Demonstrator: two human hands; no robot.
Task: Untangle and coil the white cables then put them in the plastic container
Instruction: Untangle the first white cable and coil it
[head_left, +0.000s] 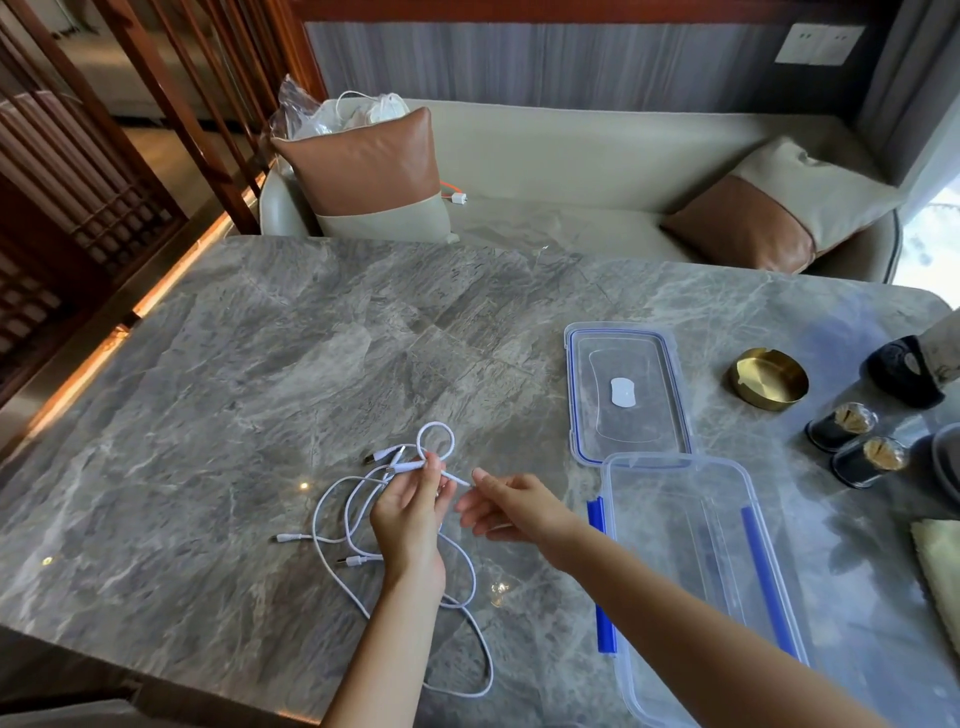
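Observation:
A tangle of white cables (340, 525) lies on the grey marble table (234, 389), with several plug ends sticking out. My left hand (408, 512) pinches one cable near a small raised loop (436, 441). My right hand (506, 506) is just to the right, fingers apart, its fingertip touching the free end of that cable. The clear plastic container (696, 587) with blue clips stands empty at the right, and its lid (626, 389) lies flat just behind it.
A brass ashtray (769, 378), two small dark jars (854, 439) and a dark object (904, 371) stand at the table's right edge. A folded cloth (940, 571) lies at the far right. A sofa with cushions (371, 171) is behind the table.

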